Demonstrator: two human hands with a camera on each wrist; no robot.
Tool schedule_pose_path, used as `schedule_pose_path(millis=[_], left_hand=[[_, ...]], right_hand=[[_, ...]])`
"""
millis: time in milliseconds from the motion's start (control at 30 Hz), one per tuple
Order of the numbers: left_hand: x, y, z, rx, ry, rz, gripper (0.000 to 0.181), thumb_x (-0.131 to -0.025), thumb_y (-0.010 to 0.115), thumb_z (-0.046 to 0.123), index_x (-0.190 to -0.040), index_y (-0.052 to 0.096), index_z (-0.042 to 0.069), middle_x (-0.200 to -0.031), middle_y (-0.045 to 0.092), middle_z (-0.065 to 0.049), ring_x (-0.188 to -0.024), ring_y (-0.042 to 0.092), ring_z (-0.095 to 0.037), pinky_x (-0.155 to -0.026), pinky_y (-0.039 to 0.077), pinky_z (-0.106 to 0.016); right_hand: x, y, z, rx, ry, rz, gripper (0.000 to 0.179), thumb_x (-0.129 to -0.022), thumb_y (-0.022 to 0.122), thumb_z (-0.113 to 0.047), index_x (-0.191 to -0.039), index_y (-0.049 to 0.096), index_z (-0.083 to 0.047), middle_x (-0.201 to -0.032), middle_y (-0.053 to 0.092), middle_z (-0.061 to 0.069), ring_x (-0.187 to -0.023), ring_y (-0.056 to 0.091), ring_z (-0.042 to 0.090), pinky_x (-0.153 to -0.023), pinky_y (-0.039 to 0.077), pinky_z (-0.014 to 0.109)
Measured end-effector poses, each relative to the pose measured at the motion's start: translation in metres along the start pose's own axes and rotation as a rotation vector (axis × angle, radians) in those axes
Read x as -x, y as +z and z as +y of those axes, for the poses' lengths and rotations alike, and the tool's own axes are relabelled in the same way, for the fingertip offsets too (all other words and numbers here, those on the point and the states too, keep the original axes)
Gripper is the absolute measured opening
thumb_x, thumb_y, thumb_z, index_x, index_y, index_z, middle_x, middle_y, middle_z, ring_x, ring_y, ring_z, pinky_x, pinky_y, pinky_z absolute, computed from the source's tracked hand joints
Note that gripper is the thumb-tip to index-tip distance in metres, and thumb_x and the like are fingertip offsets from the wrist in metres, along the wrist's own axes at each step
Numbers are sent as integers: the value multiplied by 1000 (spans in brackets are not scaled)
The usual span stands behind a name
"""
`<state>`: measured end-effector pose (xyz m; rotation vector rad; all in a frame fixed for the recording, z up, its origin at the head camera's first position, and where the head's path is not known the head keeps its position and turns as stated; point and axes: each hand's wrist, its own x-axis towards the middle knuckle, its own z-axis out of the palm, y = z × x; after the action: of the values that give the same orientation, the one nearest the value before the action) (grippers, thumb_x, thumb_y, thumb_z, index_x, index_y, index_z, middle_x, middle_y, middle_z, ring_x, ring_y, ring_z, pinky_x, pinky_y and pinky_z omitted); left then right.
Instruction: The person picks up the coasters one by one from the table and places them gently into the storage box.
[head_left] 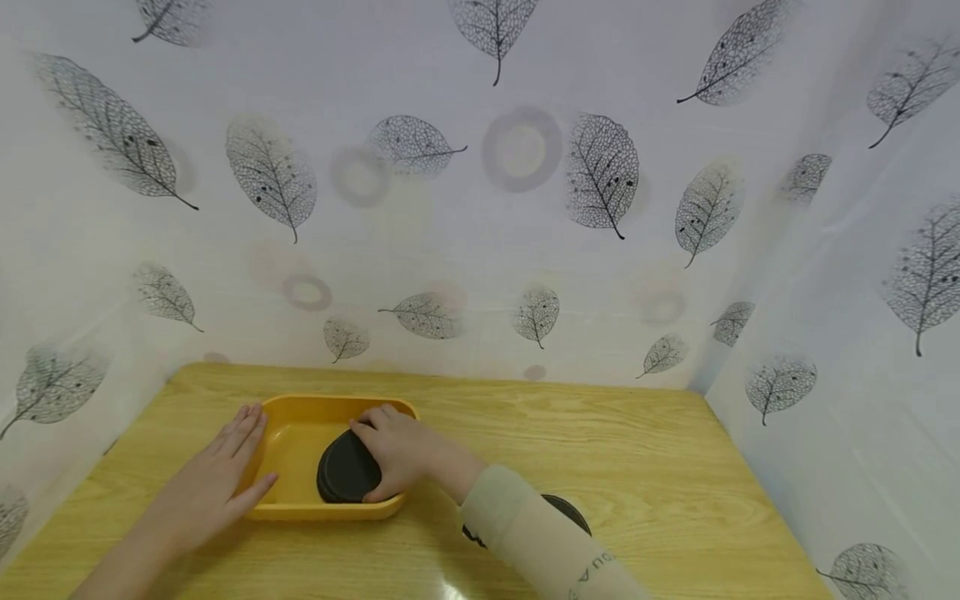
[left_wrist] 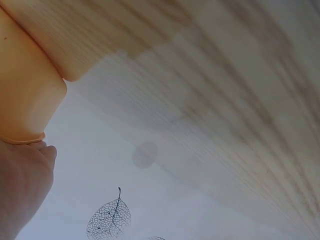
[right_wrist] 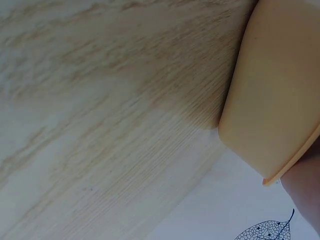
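A yellow-orange plastic basin (head_left: 288,512) sits on the wooden table. My left hand (head_left: 202,487) lies against its left end, fingers straight along the rim and thumb over the near edge; the left wrist view also shows this hand (left_wrist: 25,185) at the rim. Inside the basin's right half, my right hand (head_left: 401,454) grips a small stack of flat black discs (head_left: 348,468), which look like coasters. Its fingers are over the far side and its thumb is at the near side. The palm covers the stack's right part. Only a bit of this hand (right_wrist: 305,187) shows in the right wrist view.
Another flat black round piece (head_left: 566,510) lies on the wooden table (head_left: 637,467), partly hidden behind my right sleeve (head_left: 540,533). A white cloth with a leaf print (head_left: 465,225) hangs behind the table and along both sides.
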<state>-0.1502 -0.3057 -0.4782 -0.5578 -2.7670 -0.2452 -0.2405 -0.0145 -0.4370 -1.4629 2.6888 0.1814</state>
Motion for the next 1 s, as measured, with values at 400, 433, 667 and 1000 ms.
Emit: schedule_pose_path(millis=[400, 433, 667, 1000], left_hand=[[1, 1, -1, 12, -12, -18, 84, -105, 63, 42, -158, 34, -16, -165, 36, -37, -167, 5, -32, -123, -19, -10], [1, 1, -1, 13, -11, -17, 83, -105, 63, 42, -158, 34, -15, -165, 36, -37, -167, 7, -33, -123, -19, -10], [1, 1, -2, 4, -1, -8, 83, -105, 63, 41, -158, 34, -16, -165, 35, -37, -167, -4, -24, -123, -19, -10], [0, 0, -2, 10, -5, -18, 83, -106, 61, 41, -159, 32, -16, -165, 34, -38, -167, -1, -30, -122, -20, -9]], right_hand=[[0, 1, -2, 24, -10, -10, 100, -87, 78, -64, -165, 39, -14, -161, 47, 3, -144, 48, 16, -121, 43, 25], [0, 1, -2, 20, -8, -9, 100, -87, 78, -64, -165, 39, -14, -161, 47, 3, -143, 48, 16, -121, 43, 25], [1, -1, -1, 13, -22, -7, 98, -88, 78, -62, -164, 40, -13, -160, 48, 5, -143, 49, 17, -121, 43, 26], [15, -16, 11, -203, -33, 30, 96, -92, 79, -50, -166, 35, -8, -165, 44, 11, -151, 44, 24, -127, 39, 29]])
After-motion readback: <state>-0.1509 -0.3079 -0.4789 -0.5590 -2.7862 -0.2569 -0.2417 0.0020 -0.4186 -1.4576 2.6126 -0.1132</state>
